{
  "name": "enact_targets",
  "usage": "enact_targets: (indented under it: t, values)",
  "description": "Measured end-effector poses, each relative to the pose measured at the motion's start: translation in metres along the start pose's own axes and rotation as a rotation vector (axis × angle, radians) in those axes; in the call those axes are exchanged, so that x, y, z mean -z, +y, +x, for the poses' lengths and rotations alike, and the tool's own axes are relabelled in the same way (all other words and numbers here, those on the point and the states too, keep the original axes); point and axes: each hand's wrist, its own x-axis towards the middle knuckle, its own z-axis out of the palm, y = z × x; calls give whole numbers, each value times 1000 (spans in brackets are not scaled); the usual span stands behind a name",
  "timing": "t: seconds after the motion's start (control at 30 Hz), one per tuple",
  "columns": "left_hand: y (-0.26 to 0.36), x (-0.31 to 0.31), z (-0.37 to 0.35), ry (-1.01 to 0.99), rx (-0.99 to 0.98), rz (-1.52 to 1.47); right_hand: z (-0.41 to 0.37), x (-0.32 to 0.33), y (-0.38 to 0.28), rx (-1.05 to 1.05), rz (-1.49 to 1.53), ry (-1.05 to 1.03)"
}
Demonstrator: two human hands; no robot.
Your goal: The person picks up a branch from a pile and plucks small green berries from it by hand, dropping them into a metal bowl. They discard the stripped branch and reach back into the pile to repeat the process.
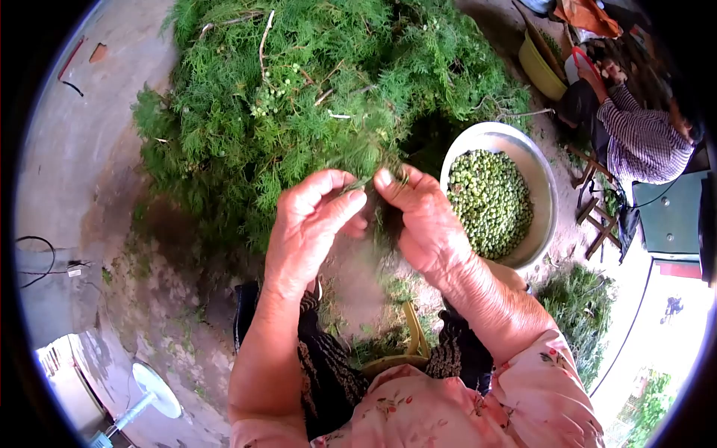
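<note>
Between my two hands is a feathery green conifer sprig (357,158), partly blurred. My left hand (310,216) pinches it between thumb and fingers. My right hand (427,216) is closed on it too, thumb uppermost, a little to the right. Just beyond my hands rises a large heap of green conifer branches (246,142), with pale seed cones (261,108) among the foliage. Close to my right hand stands a metal basin (549,187), partly filled with small green cones (489,201).
At the upper right a person in a striped top (646,138) sits near a yellow basin (538,67). Wooden stool legs (597,220) stand beside them. Loose sprigs (579,306) lie right of my legs. A pale blue fan (157,390) stands at lower left.
</note>
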Motion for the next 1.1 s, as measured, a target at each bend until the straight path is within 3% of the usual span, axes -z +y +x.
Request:
enact_targets:
  t: [0.1,0.17,0.3,0.37,0.43,0.47,0.53,0.57,0.67,0.7,0.77,0.83,0.9,1.1]
  values:
    - [0,10,1,-11,5,177,3,7,-7,51,-42,251]
    - [-3,18,5,77,8,48,3,22,-13,164,-276,343]
    - [-5,35,10,160,-12,-31,-2,40,-14,295,-538,160]
    - [-5,37,11,181,-16,-118,-11,41,-11,240,-898,216]
    - [-6,38,10,157,-11,-152,-21,54,-15,155,-1415,-220]
    - [-6,39,9,131,-3,-163,-21,62,-8,79,-1448,-369]
    - [0,34,8,96,29,-149,-25,86,16,178,-1587,-542]
    - [1,32,7,71,41,-164,-30,98,27,352,-1694,-561]
    - [-1,13,3,16,3,-95,-21,76,15,384,-1323,-397]
    - [-4,4,1,18,-17,-70,-21,65,15,116,-877,-145]
    - [-7,-14,-5,-31,-193,170,-15,58,15,-140,-58,-74]
    - [-16,-23,-5,-113,-478,484,-16,50,15,-104,31,-146]
    - [-24,-33,-8,-122,-614,668,-16,54,18,-172,140,-158]
    - [-25,-60,-18,-180,-530,552,-31,78,2,-103,65,72]
